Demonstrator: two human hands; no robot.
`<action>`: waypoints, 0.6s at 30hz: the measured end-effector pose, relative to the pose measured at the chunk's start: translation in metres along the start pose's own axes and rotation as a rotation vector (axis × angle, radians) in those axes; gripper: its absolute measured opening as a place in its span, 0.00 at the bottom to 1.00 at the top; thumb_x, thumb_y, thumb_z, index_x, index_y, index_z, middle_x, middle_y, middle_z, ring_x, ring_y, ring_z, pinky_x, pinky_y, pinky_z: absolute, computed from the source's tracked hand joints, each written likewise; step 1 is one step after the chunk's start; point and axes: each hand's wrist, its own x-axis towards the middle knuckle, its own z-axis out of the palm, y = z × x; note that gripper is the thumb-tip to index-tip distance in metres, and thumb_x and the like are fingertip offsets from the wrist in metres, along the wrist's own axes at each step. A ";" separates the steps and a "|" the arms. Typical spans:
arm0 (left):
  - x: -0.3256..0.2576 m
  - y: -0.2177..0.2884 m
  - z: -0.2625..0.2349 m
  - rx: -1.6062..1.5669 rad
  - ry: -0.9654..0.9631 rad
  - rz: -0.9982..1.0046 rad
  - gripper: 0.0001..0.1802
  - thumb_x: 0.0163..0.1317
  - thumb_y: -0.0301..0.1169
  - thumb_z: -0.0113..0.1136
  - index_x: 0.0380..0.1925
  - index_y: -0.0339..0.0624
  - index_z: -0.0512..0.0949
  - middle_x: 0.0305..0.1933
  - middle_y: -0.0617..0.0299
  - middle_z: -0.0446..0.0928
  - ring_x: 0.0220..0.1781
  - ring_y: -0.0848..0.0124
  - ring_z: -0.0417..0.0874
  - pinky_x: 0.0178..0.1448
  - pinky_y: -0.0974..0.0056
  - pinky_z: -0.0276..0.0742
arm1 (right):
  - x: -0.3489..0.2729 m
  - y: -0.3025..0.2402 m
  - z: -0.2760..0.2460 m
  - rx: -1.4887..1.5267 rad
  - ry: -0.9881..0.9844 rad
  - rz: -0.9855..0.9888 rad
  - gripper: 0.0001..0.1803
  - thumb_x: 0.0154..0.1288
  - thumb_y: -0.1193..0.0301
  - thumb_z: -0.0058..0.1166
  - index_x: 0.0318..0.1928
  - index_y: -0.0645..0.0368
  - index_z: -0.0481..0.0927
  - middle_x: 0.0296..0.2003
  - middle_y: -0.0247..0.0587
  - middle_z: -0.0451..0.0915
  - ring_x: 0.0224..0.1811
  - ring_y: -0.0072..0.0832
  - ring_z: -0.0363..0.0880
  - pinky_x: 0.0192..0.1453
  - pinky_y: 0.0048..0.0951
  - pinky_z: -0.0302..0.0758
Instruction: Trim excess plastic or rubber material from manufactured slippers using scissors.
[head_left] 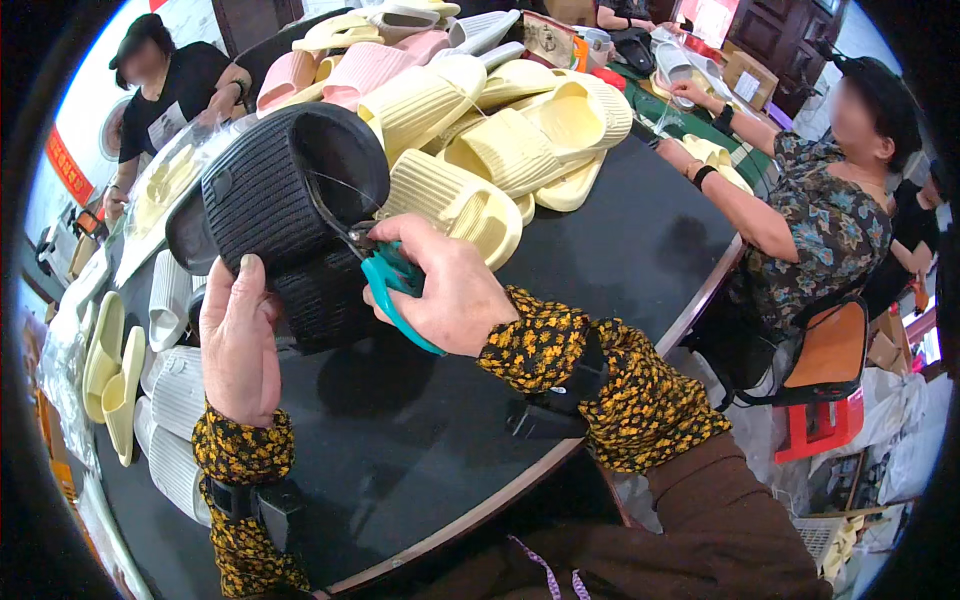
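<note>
My left hand grips a pair of black ribbed slide slippers from below, thumb up against the strap, and holds them above the table. My right hand is closed round teal-handled scissors. Their blades lie at the edge of the black strap, partly hidden by my fingers. A thin pale thread stands out from the slipper near the blades; whether the blades touch it I cannot tell. Just behind is a heap of yellow slippers with pink slippers among them.
The dark table reaches to a pale edge on my right. Grey slippers and olive-yellow slippers lie at left beside clear plastic bags. Co-workers sit right and far left. A red stool stands at right.
</note>
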 end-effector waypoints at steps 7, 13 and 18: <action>0.006 -0.006 -0.013 -0.047 -0.029 -0.012 0.12 0.66 0.30 0.49 0.49 0.43 0.71 0.42 0.72 0.74 0.38 0.85 0.70 0.40 0.77 0.65 | -0.001 -0.004 0.000 -0.048 -0.007 0.008 0.19 0.53 0.73 0.59 0.46 0.62 0.69 0.25 0.41 0.78 0.28 0.25 0.80 0.36 0.26 0.76; 0.002 -0.001 -0.003 -0.008 -0.002 -0.014 0.12 0.66 0.30 0.49 0.49 0.43 0.72 0.41 0.73 0.73 0.36 0.86 0.69 0.39 0.78 0.64 | 0.000 -0.003 -0.001 -0.084 0.062 -0.040 0.20 0.52 0.74 0.60 0.46 0.62 0.69 0.25 0.41 0.78 0.28 0.25 0.80 0.35 0.26 0.76; -0.001 0.002 0.003 0.016 -0.083 -0.016 0.14 0.65 0.28 0.49 0.51 0.43 0.70 0.42 0.73 0.73 0.37 0.85 0.71 0.39 0.76 0.67 | 0.000 -0.002 -0.004 -0.075 0.074 -0.035 0.21 0.52 0.75 0.60 0.46 0.63 0.69 0.25 0.41 0.78 0.27 0.24 0.80 0.34 0.26 0.76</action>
